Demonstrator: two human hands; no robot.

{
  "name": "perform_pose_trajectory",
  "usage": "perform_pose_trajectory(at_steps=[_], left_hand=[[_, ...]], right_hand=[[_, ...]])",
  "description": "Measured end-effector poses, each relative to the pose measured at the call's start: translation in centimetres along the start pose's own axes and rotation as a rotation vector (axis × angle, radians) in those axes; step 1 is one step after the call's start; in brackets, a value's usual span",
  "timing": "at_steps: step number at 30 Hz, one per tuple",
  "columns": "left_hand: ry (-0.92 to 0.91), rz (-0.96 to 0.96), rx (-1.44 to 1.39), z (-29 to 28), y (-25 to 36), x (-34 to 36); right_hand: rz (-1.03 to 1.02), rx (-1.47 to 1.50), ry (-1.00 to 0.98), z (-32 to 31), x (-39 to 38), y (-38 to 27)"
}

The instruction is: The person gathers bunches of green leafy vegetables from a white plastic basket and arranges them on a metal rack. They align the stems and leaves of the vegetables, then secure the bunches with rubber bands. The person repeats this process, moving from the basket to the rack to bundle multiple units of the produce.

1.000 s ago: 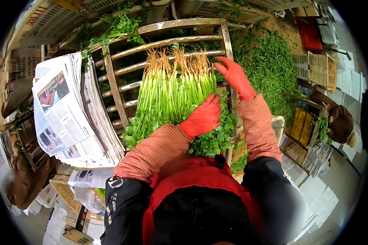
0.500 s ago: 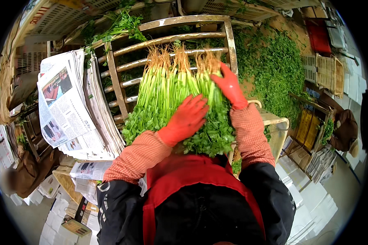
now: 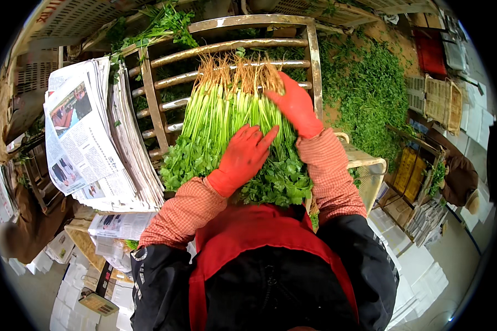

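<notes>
A wide row of leafy celery stalks lies side by side on a metal rack. Their brown roots point away from me and the leaves toward my apron. My left hand, in a red rubber glove, rests flat over the stems and leaves with its fingers stretched out. At the row's right edge, close to the roots, is my right hand, gloved the same way. Its thumb lies over the stems, apart from the fingers, which extend up along the outer roots.
To the left stands a thick stack of newspapers. Loose greens cover the floor at right, and more hang over the rack's far left corner. A pale plastic crate is beside my right forearm. Other people sit at both sides.
My right hand has shifted left, against the row's edge, and the right-hand stalks sit closer to the others. My left hand has moved slightly left, still lying on the stems.
</notes>
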State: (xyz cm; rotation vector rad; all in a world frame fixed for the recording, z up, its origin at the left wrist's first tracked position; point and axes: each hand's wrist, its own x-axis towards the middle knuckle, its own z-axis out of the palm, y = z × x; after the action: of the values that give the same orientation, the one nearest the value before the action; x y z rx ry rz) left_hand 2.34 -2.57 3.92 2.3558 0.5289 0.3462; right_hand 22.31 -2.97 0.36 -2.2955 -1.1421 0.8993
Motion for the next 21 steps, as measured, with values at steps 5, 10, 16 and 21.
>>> perform_pose_trajectory(at_steps=[5, 10, 16, 21], left_hand=[[-0.085, -0.034, 0.11, 0.5, -0.2, 0.7], [-0.087, -0.03, 0.107, 1.0, -0.1, 1.2], [0.064, -0.002, -0.085, 0.5, 0.1, 2.4], [0.096, 0.163, -0.204, 2.5, -0.4, 3.4]], right_hand=[[0.001, 0.468, -0.131, -3.1, -0.1, 3.4], [-0.02, 0.374, -0.053, -2.4, -0.1, 4.4], [-0.298, -0.018, 0.431, -2.6, -3.3, -0.3], [-0.226, 0.156, -0.098, -2.3, -6.1, -2.1]])
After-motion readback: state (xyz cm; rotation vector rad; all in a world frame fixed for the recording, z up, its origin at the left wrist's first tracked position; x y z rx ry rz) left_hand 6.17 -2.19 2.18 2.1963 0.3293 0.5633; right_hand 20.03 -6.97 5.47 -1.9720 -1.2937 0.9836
